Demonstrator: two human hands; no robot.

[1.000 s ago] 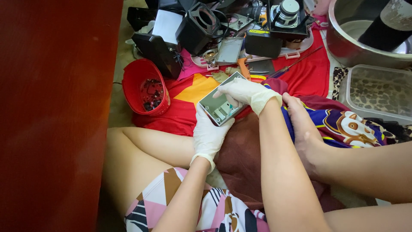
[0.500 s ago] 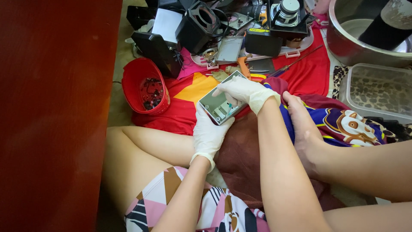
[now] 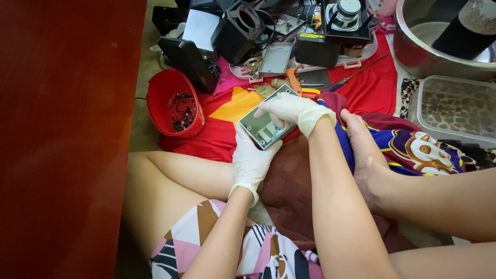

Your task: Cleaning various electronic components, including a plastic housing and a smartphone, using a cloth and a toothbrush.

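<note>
Casing: I see a small grey rectangular metal casing with an open face (image 3: 264, 125), raised over the red cloth (image 3: 372, 85), above my lap.
Left hand: my white-gloved left hand (image 3: 251, 160) grips its lower edge from beneath.
Right hand: my gloved right hand (image 3: 289, 109) curls over the top, fingertips inside.
Doing it well: I judge a steady underside grip matters; the red plastic bowl of small dark parts (image 3: 174, 103) sits near.

Red bowl (image 3: 174, 106) full of small dark parts sits on the red cloth (image 3: 372, 82), with black speaker boxes (image 3: 240, 28) and a loose speaker driver (image 3: 345, 11) piled behind it. Off to the side there's a steel pot (image 3: 413, 49) and a clear plastic container (image 3: 454, 108).
</note>
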